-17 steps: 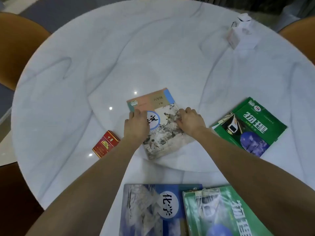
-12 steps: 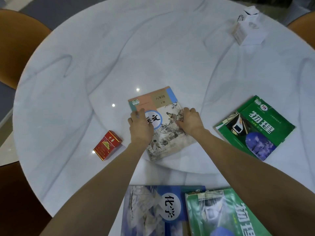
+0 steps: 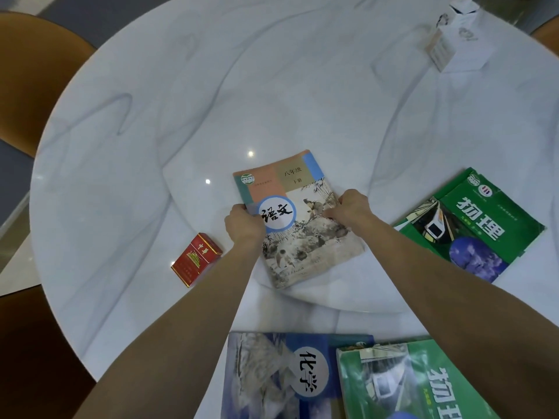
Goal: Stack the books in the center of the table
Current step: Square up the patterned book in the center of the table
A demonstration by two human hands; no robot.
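Note:
A pale book with a blue circle on its cover [image 3: 298,219] lies flat near the middle of the round white marble table [image 3: 211,86]. My left hand [image 3: 245,226] grips its left edge and my right hand [image 3: 351,207] grips its right edge. A green book [image 3: 472,225] lies to the right of it. At the near edge lie a blue book [image 3: 281,379] and, overlapping its right side, a second green book [image 3: 414,385]; my right forearm crosses above them.
A red cigarette pack [image 3: 196,259] lies left of my left wrist. A white carton [image 3: 456,34] stands at the far right of the table. Brown chairs [image 3: 33,71] stand around the table's left and far right edges.
Both hands have slid from the top of the cover out to the book's side edges. The book has stayed in about the same place on the table.

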